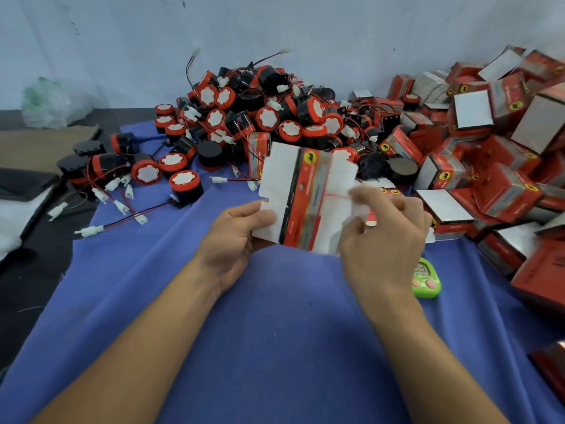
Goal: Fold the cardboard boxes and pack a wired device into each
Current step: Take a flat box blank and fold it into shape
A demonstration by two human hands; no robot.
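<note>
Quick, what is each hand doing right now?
Left hand: holds the flat box by its left edge.
Right hand: pinches its right side.

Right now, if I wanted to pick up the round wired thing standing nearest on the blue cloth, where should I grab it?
Take the wired device probably by its round black body, coming straight down from above, fingers on opposite sides just under the red cap. It stands upright, with bare blue cloth in front of it. Don't lift it by the thin wire.
</note>
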